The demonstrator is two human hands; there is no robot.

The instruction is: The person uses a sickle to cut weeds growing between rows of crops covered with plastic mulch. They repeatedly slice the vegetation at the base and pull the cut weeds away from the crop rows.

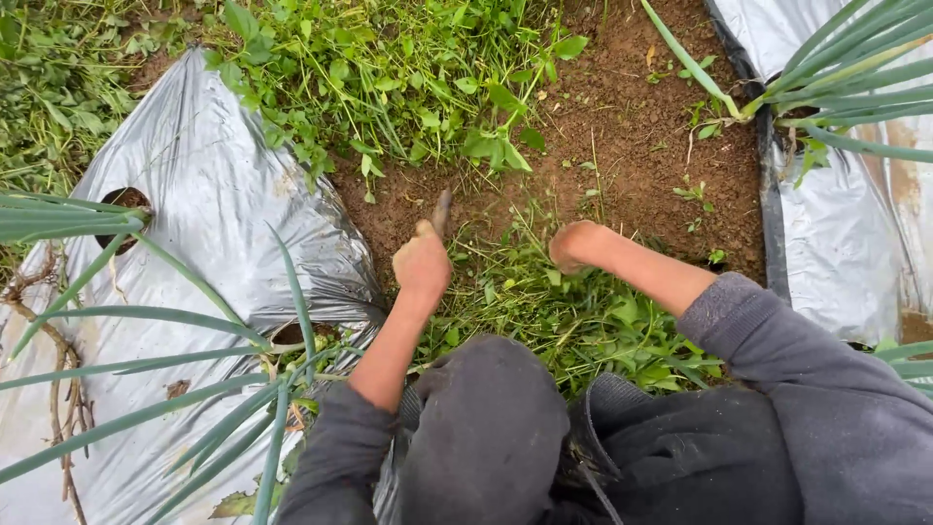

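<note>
My left hand (pixel 422 262) is closed around the handle of a small digging tool (pixel 442 211) whose dark blade points away from me into the soil. My right hand (pixel 573 245) is clenched in low green weeds (pixel 515 282), gripping a tuft of them. Both hands work over a furrow of brown soil (pixel 622 136) between two sheets of silver plastic mulch. My dark sleeves and knees fill the bottom of the view.
Silver mulch sheets lie at the left (pixel 194 185) and right (pixel 836 253), with long green leaf plants (pixel 826 87) growing through holes. Dense weeds (pixel 389 78) cover the far part of the furrow.
</note>
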